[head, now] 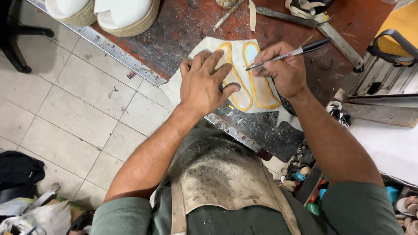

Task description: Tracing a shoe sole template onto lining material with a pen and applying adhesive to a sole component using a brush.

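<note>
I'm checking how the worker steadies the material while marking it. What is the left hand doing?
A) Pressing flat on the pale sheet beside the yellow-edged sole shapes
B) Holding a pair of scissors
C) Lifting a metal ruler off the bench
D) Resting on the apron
A: the left hand lies spread, palm down, on the pale sheet next to the sole shapes, while the right hand holds the pen.

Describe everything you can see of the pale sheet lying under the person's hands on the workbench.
The pale sheet is a thin, cream-coloured, irregularly cut piece that looks like leather or fabric. It lies flat on the worn, stained workbench, its lower-left part overhanging the metal edge. Two long sole-shaped outlines ringed in yellow-orange lie side by side on it. The left hand presses flat on it, covering part of the left outline; the right hand holds a pen with its tip at the right outline.
</note>
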